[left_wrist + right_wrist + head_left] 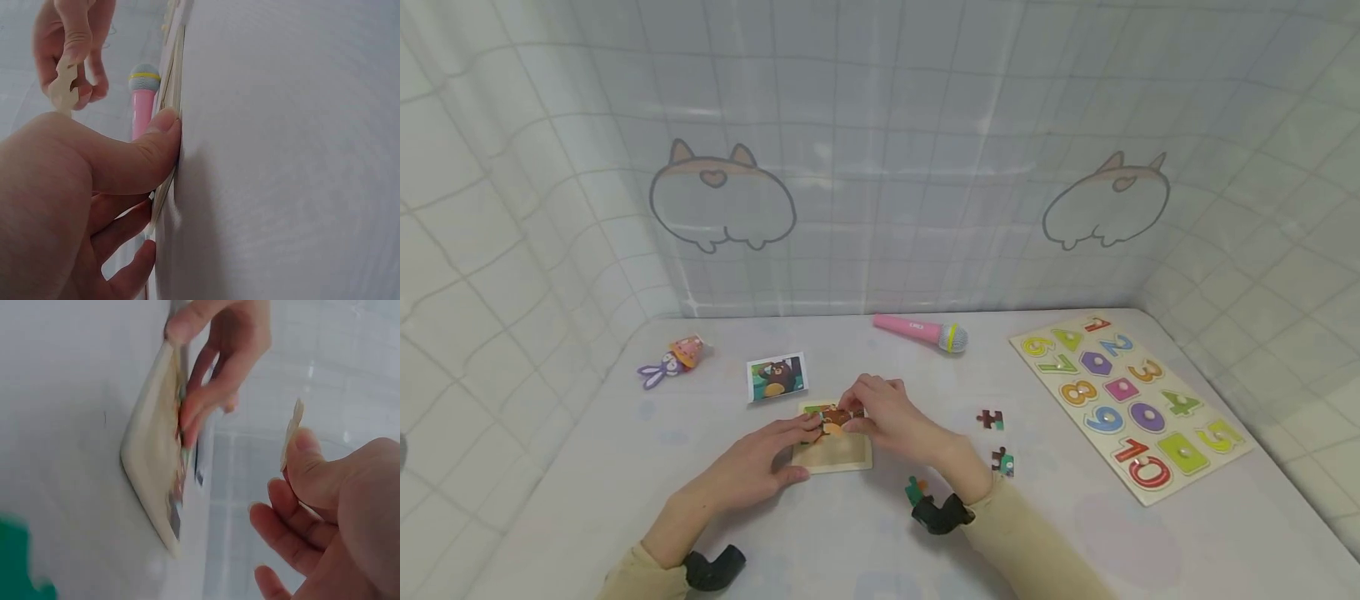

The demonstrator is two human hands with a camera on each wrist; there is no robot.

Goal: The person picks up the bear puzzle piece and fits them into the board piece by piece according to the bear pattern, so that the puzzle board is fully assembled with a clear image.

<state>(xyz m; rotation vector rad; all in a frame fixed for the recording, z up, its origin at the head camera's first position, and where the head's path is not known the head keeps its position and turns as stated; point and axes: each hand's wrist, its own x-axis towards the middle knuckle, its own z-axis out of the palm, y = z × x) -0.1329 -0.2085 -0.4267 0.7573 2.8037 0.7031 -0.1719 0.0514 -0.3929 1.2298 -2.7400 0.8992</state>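
A small wooden puzzle tray (838,457) lies on the table, its upper part filled with pieces of a bear picture and its lower part bare. My left hand (737,473) grips the tray at its left side, the thumb on the near corner and the fingers over the pieces. Above the tray, my right hand (895,421) pinches a jigsaw piece (291,437) between thumb and fingers, clear of the tray in the right wrist view. That piece shows its pale wooden side in the left wrist view; its printed face is turned away there.
Loose jigsaw pieces lie to the right: a brown one (990,419), a green-brown one (1003,461) and a green one (915,490) by the right wrist. Behind are a bear picture card (777,377), a pink microphone (921,331) and a rabbit toy (673,361). A number board (1131,404) lies far right.
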